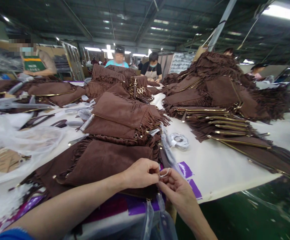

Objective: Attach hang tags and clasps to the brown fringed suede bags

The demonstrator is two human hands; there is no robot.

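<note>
My left hand [142,171] and right hand [178,190] meet at the near edge of the table, fingers pinched narrow on a thin white cord [165,173] between them. It sits just beside the right end of a brown suede bag [107,161] lying flat before me. Plastic-wrapped straps [148,218] hang below my hands, cut off by the bottom of the view, as is my blue sleeve [12,234] at near left. My curled fingers hide the cord's ends; it may be a loop, but I can't be sure.

The tabletop [224,163] is whitish, with purple pieces [185,169] near my right hand and green floor [232,213] beyond its right edge. At left, cloudy plastic blurs some tan tags [6,160]. Farther on, a coil [180,141] lies right of stacked fringed bags [120,116], and more brown bags [209,80] heap up at far right. Three co-workers stand at the far side, partly hidden by bags, under a dim roof with strip lights [284,12].
</note>
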